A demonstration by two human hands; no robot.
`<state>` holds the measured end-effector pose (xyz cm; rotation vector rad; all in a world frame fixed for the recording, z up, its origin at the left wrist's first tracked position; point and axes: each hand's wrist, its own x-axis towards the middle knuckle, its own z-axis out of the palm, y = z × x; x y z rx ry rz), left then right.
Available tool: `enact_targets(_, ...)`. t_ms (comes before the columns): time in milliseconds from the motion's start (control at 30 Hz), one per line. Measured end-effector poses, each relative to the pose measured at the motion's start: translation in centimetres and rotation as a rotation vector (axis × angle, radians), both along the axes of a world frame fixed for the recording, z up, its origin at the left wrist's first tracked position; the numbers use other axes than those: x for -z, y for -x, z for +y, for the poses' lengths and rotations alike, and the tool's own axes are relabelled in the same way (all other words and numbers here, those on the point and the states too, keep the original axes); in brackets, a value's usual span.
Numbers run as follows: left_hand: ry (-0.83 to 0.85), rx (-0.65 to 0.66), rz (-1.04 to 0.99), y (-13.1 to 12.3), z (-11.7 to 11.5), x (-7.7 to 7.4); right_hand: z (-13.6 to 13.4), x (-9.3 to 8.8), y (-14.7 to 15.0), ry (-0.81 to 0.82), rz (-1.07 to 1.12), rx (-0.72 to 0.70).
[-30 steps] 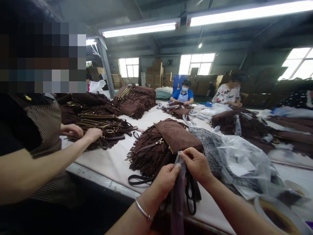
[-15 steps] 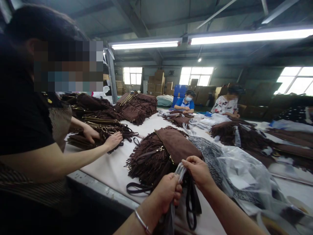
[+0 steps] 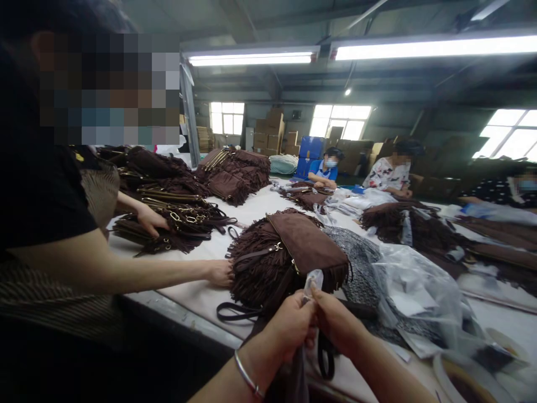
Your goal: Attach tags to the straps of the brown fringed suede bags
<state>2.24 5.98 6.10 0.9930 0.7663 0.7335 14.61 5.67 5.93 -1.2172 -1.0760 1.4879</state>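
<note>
In the head view, my left hand point(image 3: 290, 323) and my right hand point(image 3: 333, 314) meet at the near side of a brown fringed suede bag point(image 3: 308, 238). Both are closed on a small strip of clear plastic point(image 3: 314, 278), whose upper end sticks up above my fingers. What the plastic wraps is hidden by my hands. The bag lies on more fringed bags, with gold clips along its left side. A dark strap loop point(image 3: 237, 312) lies on the table to the left, and another strap point(image 3: 326, 358) hangs below my hands.
A co-worker's hand point(image 3: 220, 273) touches the fringe from the left. Piled bags point(image 3: 168, 224) with gold hardware lie beyond. To the right are clear plastic bags point(image 3: 413, 291), grey patterned material point(image 3: 356, 263) and a tape roll point(image 3: 465, 380). The table's metal edge point(image 3: 184, 319) runs nearby.
My right hand has come down against my left, and the plastic now stands up above the fingers. The co-worker's nearer hand has moved from the left pile to the fringe.
</note>
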Motion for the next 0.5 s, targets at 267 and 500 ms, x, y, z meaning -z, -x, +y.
enact_targets(267,0.145,0.088,-0.074,0.7,-0.3,-0.9,2.5,-1.6,2.7,0.067,0.302,0.210)
enact_targets(500,0.179,0.179,-0.110,1.6,-0.5,0.0,3.7,-2.2,2.3,0.237,0.482,0.212)
